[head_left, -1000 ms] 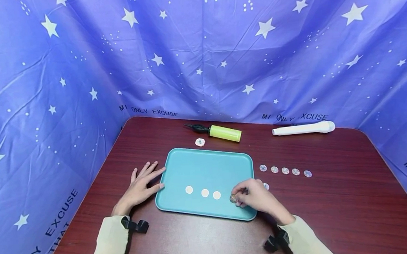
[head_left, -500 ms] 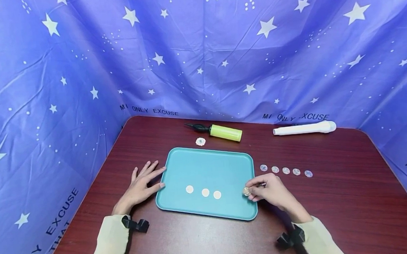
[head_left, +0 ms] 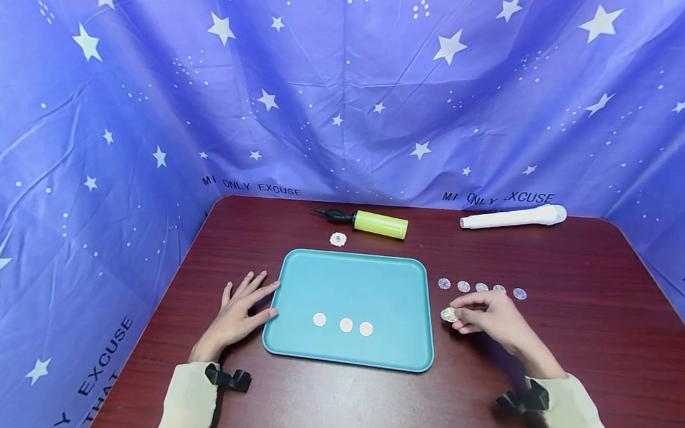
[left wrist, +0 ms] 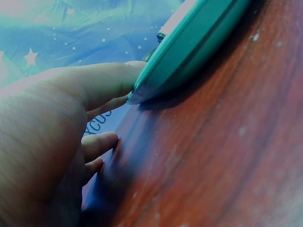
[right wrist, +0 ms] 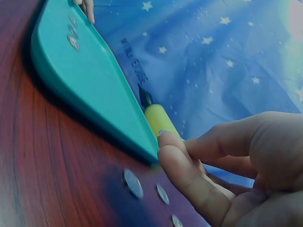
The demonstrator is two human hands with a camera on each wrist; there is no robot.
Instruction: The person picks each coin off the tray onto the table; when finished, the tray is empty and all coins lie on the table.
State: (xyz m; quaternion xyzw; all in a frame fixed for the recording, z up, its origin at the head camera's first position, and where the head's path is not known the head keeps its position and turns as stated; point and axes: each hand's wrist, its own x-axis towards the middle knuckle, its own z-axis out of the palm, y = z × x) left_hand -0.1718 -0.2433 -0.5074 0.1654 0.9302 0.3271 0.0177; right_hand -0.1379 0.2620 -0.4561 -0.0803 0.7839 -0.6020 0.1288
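Observation:
My right hand (head_left: 493, 319) pinches a round, shiny coin (head_left: 448, 314) between thumb and fingertips, just right of the tray. In the right wrist view the fingers hide most of it. Beyond that hand runs a row of several coins (head_left: 445, 284), partly covered by the fingers in the head view. Three pale coins (head_left: 319, 320) lie inside the turquoise tray (head_left: 351, 256), towards its near side. On the left, my left hand (head_left: 236, 317) lies with fingers spread, and its thumb and index finger touch the tray's rim (left wrist: 189, 56).
Behind the tray lie a yellow-green hand pump (head_left: 381, 225) with a black nozzle and a small white scalloped disc (head_left: 338, 239). A white, microphone-shaped stick (head_left: 512, 218) lies at the back right. Starry blue cloth (head_left: 333, 75) hangs around the table's far sides.
My right hand has moved right, out from over the tray to the table beside it, carrying the coin. My left hand stays at the tray's edge, and the three coins in the tray are unmoved.

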